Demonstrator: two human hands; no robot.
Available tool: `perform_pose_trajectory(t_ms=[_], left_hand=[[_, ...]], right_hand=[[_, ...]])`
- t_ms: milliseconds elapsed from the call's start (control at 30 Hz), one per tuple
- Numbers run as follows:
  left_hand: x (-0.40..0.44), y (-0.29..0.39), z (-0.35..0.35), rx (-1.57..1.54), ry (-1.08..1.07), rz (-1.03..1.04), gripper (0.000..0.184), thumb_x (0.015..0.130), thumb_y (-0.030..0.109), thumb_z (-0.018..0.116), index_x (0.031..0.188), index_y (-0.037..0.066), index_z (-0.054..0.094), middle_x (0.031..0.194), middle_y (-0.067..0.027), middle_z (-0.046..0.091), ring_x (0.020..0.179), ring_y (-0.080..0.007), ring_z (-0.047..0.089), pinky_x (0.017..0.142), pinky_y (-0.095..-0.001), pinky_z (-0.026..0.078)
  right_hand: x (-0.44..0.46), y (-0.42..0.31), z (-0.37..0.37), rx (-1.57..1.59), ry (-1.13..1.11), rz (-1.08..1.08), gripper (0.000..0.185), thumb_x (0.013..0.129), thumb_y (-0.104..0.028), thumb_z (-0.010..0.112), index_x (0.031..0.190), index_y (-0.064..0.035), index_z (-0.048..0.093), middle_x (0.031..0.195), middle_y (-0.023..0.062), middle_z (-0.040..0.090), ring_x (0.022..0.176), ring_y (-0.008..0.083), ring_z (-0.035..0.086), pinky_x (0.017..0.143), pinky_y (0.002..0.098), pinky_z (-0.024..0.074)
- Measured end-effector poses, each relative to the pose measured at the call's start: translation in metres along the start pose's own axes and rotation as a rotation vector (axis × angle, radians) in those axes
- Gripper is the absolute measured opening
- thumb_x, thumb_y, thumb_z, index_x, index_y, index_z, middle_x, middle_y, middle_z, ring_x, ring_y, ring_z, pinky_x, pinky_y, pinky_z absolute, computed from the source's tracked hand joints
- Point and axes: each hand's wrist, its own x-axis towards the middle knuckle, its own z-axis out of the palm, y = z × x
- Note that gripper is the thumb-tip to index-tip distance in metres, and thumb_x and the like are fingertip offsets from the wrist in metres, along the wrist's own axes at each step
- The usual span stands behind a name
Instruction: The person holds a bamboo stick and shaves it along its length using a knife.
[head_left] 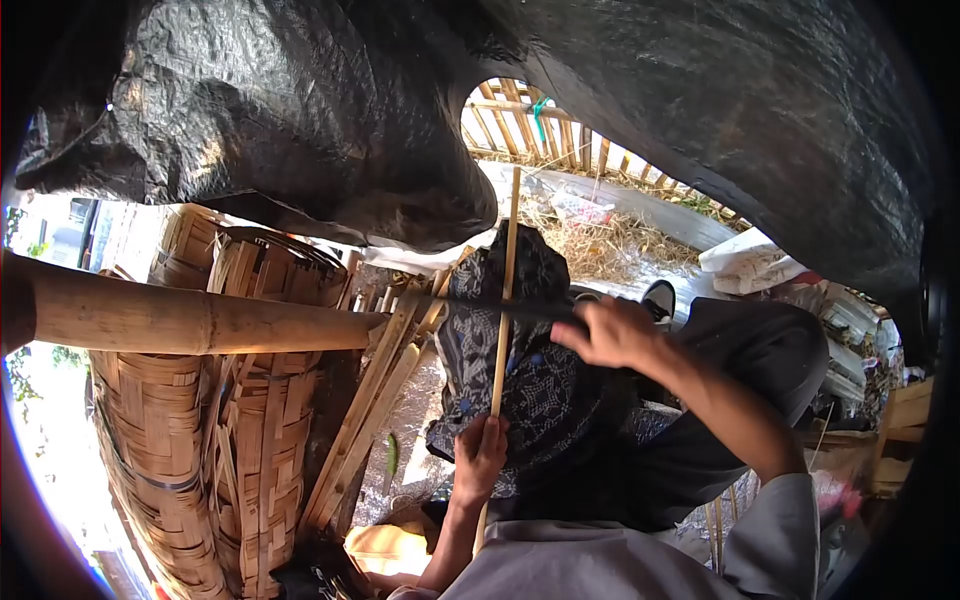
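A long, narrow bamboo strip (pixel 508 255) stands lengthwise over my lap in the head view. My left hand (pixel 480 455) grips it near its lower part, fingers wrapped round it. My right hand (pixel 615 332) is closed on the handle of a knife (pixel 540 309). Its dark blade, somewhat blurred, lies across the strip and points left; I cannot tell whether it touches the strip. Beneath both is a dark patterned cloth (pixel 535 395) draped over my leg.
A thick bamboo pole (pixel 200 312) juts in from the left. Behind it stand tall woven bamboo baskets (pixel 165 440). Split bamboo lengths (pixel 365 420) lean beside my left hand. Black plastic sheeting (pixel 720 110) hangs overhead. Straw (pixel 600 245) lies beyond my feet, before a bamboo fence (pixel 560 140).
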Motion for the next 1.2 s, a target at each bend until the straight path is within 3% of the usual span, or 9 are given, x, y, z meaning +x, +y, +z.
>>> perform_pose_trajectory(t_ms=[133, 167, 300, 367, 533, 833, 900, 967, 1200], left_hand=[[0.004, -0.004, 0.009, 0.190, 0.051, 0.118, 0.026, 0.094, 0.019, 0.045, 0.080, 0.000, 0.055, 0.054, 0.0032, 0.042, 0.047, -0.0039, 0.036, 0.042, -0.0226, 0.027], [0.005, -0.005, 0.007, 0.194, 0.048, 0.120, 0.026, 0.094, 0.019, 0.045, 0.080, 0.000, 0.055, 0.054, 0.0032, 0.042, 0.047, -0.0039, 0.036, 0.042, -0.0226, 0.027], [0.002, -0.010, 0.005, 0.197, 0.055, 0.102, 0.026, 0.094, 0.018, 0.044, 0.080, -0.001, 0.055, 0.054, 0.0017, 0.043, 0.049, -0.0041, 0.037, 0.043, -0.0228, 0.027], [-0.002, -0.008, 0.002, 0.301, 0.070, 0.188, 0.025, 0.094, 0.017, 0.044, 0.080, 0.000, 0.055, 0.054, 0.0006, 0.043, 0.049, -0.0048, 0.037, 0.044, -0.0232, 0.028], [0.005, -0.012, 0.004, 0.463, 0.126, 0.303, 0.020, 0.092, 0.014, 0.045, 0.082, 0.000, 0.055, 0.054, -0.0027, 0.043, 0.048, -0.0079, 0.039, 0.045, -0.0259, 0.031], [-0.003, -0.010, 0.006, 0.471, 0.145, 0.263, 0.018, 0.091, 0.012, 0.047, 0.081, 0.000, 0.056, 0.054, -0.0030, 0.045, 0.049, -0.0072, 0.042, 0.045, -0.0253, 0.032], [0.003, -0.010, 0.007, 0.433, 0.142, 0.246, 0.017, 0.091, 0.011, 0.047, 0.082, 0.000, 0.057, 0.054, -0.0026, 0.045, 0.049, -0.0069, 0.042, 0.045, -0.0250, 0.032], [0.004, -0.013, 0.007, 0.400, 0.121, 0.290, 0.018, 0.091, 0.012, 0.047, 0.083, 0.000, 0.057, 0.054, -0.0018, 0.046, 0.050, -0.0065, 0.042, 0.045, -0.0245, 0.032], [-0.008, -0.003, 0.007, 0.545, 0.185, 0.378, 0.019, 0.091, 0.013, 0.048, 0.087, -0.001, 0.059, 0.054, -0.0004, 0.046, 0.049, -0.0053, 0.041, 0.045, -0.0233, 0.031]], right_hand=[[0.014, 0.001, -0.009, 0.032, 0.209, 0.065, 0.063, 0.086, -0.053, 0.051, 0.055, 0.0013, 0.056, 0.039, 0.0134, 0.047, 0.036, 0.0265, 0.051, 0.035, 0.0394, 0.0400], [0.006, -0.012, -0.022, 0.143, -0.089, 0.191, 0.062, 0.086, -0.054, 0.051, 0.057, 0.0004, 0.058, 0.039, 0.0123, 0.047, 0.036, 0.0250, 0.051, 0.036, 0.0394, 0.0409], [-0.006, 0.007, 0.011, -0.181, 0.149, -0.440, 0.059, 0.085, -0.054, 0.051, 0.060, -0.0010, 0.059, 0.040, 0.0118, 0.047, 0.036, 0.0237, 0.051, 0.037, 0.0380, 0.0413], [0.009, 0.012, 0.004, 0.043, -0.042, -0.087, 0.061, 0.086, -0.056, 0.048, 0.062, -0.0018, 0.060, 0.040, 0.0118, 0.047, 0.035, 0.0235, 0.050, 0.037, 0.0374, 0.0417], [-0.007, -0.009, -0.002, -0.071, -0.180, -0.055, 0.048, 0.086, -0.050, 0.052, 0.078, -0.0040, 0.063, 0.051, 0.0158, 0.054, 0.049, 0.0307, 0.059, 0.050, 0.0407, 0.0480], [0.019, 0.011, -0.009, -0.080, 0.149, 0.196, 0.055, 0.084, -0.056, 0.051, 0.075, -0.0041, 0.065, 0.054, 0.0165, 0.057, 0.051, 0.0290, 0.059, 0.049, 0.0422, 0.0464], [0.002, -0.010, -0.017, 0.032, -0.260, 0.106, 0.056, 0.081, -0.059, 0.053, 0.073, -0.0055, 0.064, 0.051, 0.0145, 0.055, 0.045, 0.0294, 0.057, 0.046, 0.0412, 0.0464], [-0.008, -0.005, 0.007, -0.313, 0.007, -0.365, 0.061, 0.078, -0.065, 0.051, 0.078, -0.0053, 0.064, 0.044, 0.0113, 0.049, 0.039, 0.0260, 0.054, 0.042, 0.0378, 0.0470], [0.042, 0.041, -0.029, 0.152, -0.048, 0.481, 0.060, 0.093, -0.053, 0.031, 0.056, -0.0092, 0.047, 0.044, -0.0049, 0.032, 0.033, 0.0083, 0.021, 0.030, 0.0307, 0.0218]])
